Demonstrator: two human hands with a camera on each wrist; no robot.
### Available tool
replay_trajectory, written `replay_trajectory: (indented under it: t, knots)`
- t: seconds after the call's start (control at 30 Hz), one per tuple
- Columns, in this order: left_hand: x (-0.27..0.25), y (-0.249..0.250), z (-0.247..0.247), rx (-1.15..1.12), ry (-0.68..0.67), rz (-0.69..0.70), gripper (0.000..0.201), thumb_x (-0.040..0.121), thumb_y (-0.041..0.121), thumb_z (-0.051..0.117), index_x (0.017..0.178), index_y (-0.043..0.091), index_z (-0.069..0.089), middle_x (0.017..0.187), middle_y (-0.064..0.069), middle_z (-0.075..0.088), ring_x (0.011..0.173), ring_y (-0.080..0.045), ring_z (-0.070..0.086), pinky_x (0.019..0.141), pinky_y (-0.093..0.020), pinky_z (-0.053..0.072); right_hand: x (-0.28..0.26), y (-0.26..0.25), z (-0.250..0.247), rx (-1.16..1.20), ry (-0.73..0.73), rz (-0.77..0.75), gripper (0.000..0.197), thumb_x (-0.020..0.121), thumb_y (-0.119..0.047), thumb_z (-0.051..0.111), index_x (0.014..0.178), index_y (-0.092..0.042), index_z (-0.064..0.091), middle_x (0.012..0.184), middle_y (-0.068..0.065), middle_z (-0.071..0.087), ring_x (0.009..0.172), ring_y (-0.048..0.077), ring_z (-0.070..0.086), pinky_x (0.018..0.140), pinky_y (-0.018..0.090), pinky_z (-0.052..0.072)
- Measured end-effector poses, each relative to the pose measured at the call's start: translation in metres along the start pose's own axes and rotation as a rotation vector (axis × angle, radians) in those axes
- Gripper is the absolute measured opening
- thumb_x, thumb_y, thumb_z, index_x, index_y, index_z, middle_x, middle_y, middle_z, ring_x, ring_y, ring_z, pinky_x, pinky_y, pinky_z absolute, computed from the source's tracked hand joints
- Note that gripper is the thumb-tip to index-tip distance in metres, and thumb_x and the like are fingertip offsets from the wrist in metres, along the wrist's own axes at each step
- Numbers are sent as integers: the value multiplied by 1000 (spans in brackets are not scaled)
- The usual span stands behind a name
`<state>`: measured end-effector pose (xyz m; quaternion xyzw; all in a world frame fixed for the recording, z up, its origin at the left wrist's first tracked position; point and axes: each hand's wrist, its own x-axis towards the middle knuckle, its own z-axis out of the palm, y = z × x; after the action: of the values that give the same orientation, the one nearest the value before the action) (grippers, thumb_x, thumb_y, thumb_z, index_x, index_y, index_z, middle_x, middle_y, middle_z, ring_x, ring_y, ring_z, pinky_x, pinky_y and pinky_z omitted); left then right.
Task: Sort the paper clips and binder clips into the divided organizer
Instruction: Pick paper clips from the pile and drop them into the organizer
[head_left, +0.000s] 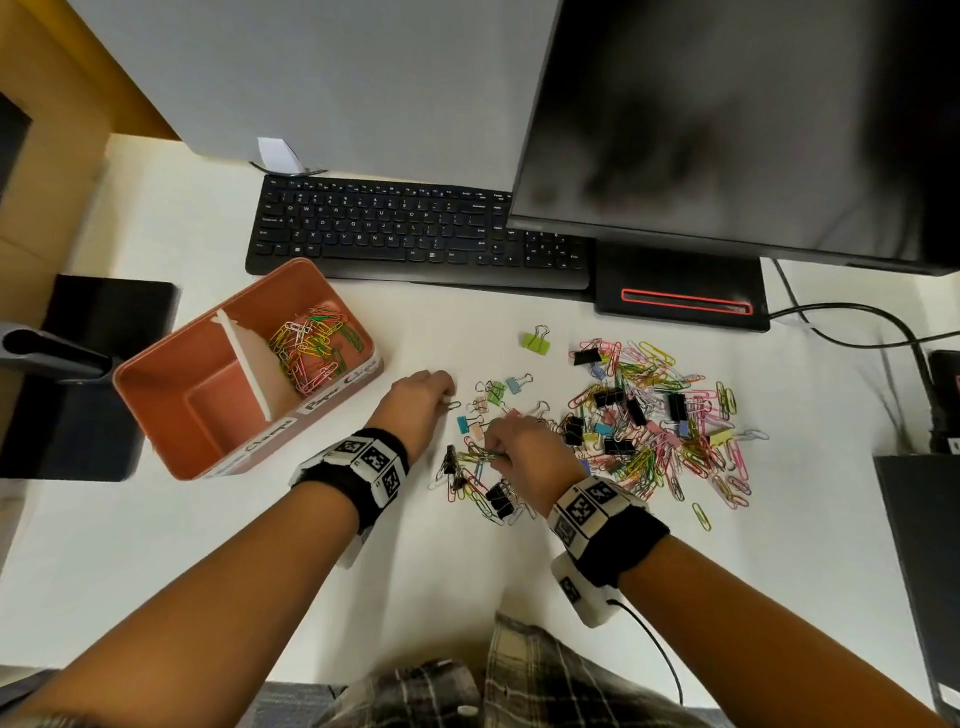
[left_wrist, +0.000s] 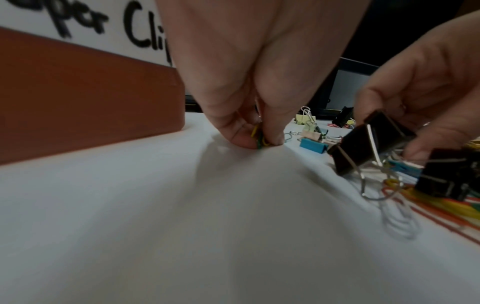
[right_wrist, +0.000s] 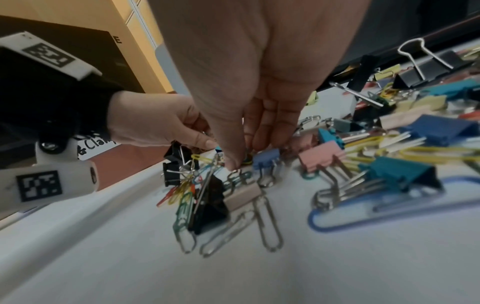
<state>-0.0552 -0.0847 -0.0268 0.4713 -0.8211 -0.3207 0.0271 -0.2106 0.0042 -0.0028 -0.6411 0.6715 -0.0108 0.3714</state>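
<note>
Left wrist view shows the left hand (left_wrist: 241, 86) pinching a few paper clips (left_wrist: 259, 139) against the counter (left_wrist: 182, 226), just beside the organizer (left_wrist: 85, 98). Right hand (head_left: 524, 457) pinches more clips from the mixed pile (head_left: 654, 421). Gathering seems underway; next, carry them to the paper-clip compartment (head_left: 311, 343).

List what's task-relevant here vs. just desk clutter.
Job:
- organizer, paper clips in far compartment
- mixed clip pile
- loose binder clips
- left hand pinching paper clips
- right hand picking at the pile

Clutter:
- keyboard
- monitor
- cables
</note>
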Motion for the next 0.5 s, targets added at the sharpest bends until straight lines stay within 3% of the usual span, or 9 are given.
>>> replay_trajectory:
  t: [0.1, 0.17, 0.27, 0.33, 0.43, 0.5]
  knots:
    - [-1, 0, 3, 48, -25, -28, 14, 89, 3, 49, 96, 6, 61, 94, -14, 60, 88, -31, 56, 78, -35, 46, -1, 0, 3, -25, 4, 11, 25, 88, -9, 55, 113, -14, 57, 109, 9, 60, 102, 25, 56, 86, 34, 48]
    - [-2, 0, 4, 54, -32, -35, 17, 89, 1, 48, 96, 5, 62, 96, -14, 60, 90, -32, 56, 80, -36, 46, 0, 0, 5, -63, -11, -11, 23, 90, -8, 51, 110, -12, 61, 110, 10, 58, 101, 27, 57, 86, 34, 48]
    - [-10, 2, -3, -44, 3, -74, 16, 90, 3, 50, 98, 5, 64, 98, -14, 62, 93, -29, 57, 79, -28, 41, -1, 0, 0, -38, -20, -14, 18, 91, -10, 51, 105, -7, 63, 108, 10, 54, 92, 25, 57, 83, 31, 47]
    - [-21, 6, -16, -115, 87, -50, 12, 88, 4, 55, 94, 5, 65, 95, -12, 64, 88, -25, 58, 77, -23, 40, -3, 2, -7, -3, -10, -23, 17, 92, -14, 52, 101, -6, 64, 103, 9, 57, 86, 21, 54, 83, 30, 47]
    - [-42, 12, -52, -146, 266, 11, 6, 85, 6, 62, 88, 6, 66, 87, -5, 63, 75, -14, 52, 67, -14, 37, -6, -9, -28, 45, 48, -48, 16, 92, -18, 53, 101, -10, 65, 98, 5, 64, 80, 12, 51, 73, 18, 41]
    - [-52, 7, -84, -188, 369, -48, 4, 84, 7, 63, 87, 9, 65, 87, 1, 61, 77, -12, 52, 68, -14, 34, -1, -29, -44, 48, 127, -117, 15, 91, -18, 54, 100, -12, 65, 94, 4, 66, 80, 14, 54, 71, 20, 42]
